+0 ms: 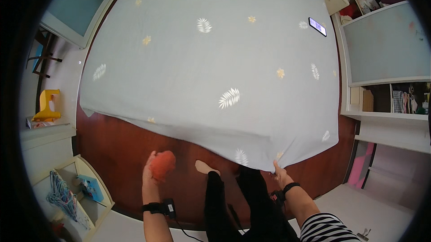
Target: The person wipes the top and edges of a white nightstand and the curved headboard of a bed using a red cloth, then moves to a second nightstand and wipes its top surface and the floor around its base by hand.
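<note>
A large pale grey cloth [188,73] with white leaf and yellow flower prints lies spread over a wide, flat surface. At its near edge, right of my legs, my right hand [282,175] pinches the hem, and creases run up from the fingers. My left hand [150,168] is off to the left above the reddish-brown wooden floor, holding a fluffy orange-red bundle [163,165] whose kind I cannot tell. A phone [317,27] with a lit screen rests on the cloth near its right edge.
My bare foot [203,167] stands on the wooden floor [124,141]. A corner shelf [109,188] is at lower left, a yellow plastic object [48,107] above it. A cabinet with a frosted panel [387,46] and open compartments lines the right. A frosted door [80,2] is at upper left.
</note>
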Available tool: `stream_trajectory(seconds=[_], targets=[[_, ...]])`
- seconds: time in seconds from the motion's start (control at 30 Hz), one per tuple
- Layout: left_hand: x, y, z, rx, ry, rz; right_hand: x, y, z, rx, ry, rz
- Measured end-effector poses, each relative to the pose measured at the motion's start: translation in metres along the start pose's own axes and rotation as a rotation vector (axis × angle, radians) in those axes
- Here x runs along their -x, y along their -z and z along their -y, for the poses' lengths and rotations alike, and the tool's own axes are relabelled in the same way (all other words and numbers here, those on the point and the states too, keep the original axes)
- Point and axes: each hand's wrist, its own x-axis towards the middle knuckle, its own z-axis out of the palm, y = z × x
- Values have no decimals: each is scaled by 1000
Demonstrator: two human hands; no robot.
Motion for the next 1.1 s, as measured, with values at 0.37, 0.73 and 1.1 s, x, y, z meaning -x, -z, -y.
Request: stream_trajectory(seconds=[0.37, 0.73, 1.1], targets=[[-55, -90, 35, 110, 68, 385, -20, 53, 12, 217, 43, -53], [-47, 26, 17, -92, -167, -291, 25, -19, 5, 390, 85, -103], [30, -55, 62, -174, -20, -80, 101, -60, 87, 902, 1600, 430]])
